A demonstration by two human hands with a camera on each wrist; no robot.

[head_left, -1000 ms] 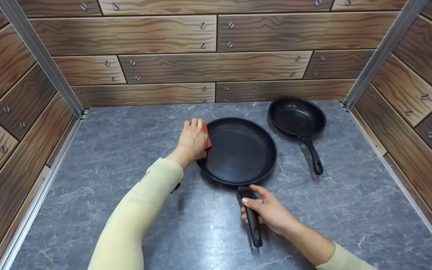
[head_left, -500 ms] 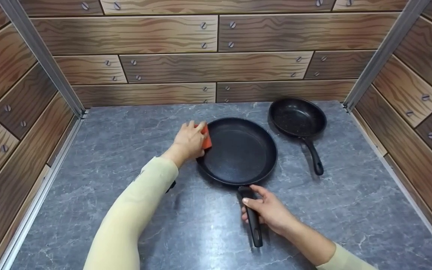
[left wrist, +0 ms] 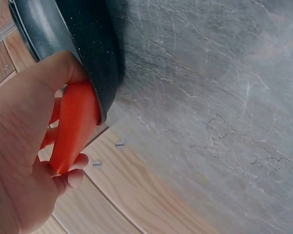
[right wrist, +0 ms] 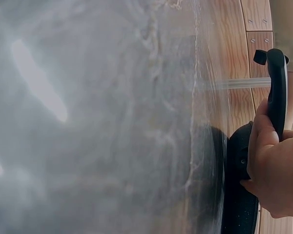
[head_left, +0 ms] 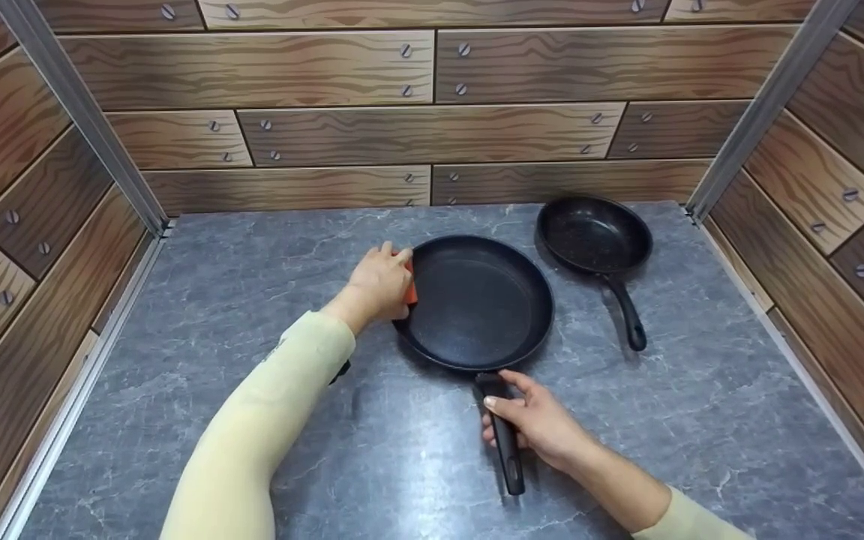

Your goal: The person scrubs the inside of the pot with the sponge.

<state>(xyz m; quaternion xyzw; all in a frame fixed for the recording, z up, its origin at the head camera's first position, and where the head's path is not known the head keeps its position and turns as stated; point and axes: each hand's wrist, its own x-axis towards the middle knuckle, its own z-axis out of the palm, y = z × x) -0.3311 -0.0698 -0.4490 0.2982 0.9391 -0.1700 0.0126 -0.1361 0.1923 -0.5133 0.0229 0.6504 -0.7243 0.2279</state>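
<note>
A large black frying pan [head_left: 477, 304] sits on the grey marbled table with its handle [head_left: 508, 457] pointing toward me. My left hand [head_left: 379, 283] grips an orange sponge [left wrist: 77, 126] at the pan's left rim. In the left wrist view, the sponge is bent in the grasp and lies against the rim, with the thumb reaching over the pan's edge. My right hand [head_left: 541, 424] holds the handle near the pan body, thumb on top and fingers curled beneath. The right wrist view shows the handle [right wrist: 277, 83] rising past the right hand's fingers.
A smaller black frying pan [head_left: 593, 236] stands at the back right, its handle [head_left: 627, 315] angled toward the front. Wood-patterned walls [head_left: 342, 135] with metal corner posts [head_left: 91, 116] enclose the table [head_left: 237, 277] at the back and sides.
My left hand has shifted slightly left and nearer along the rim with the sponge, and its fingers have changed position on it. The right hand and both pans stay in place.
</note>
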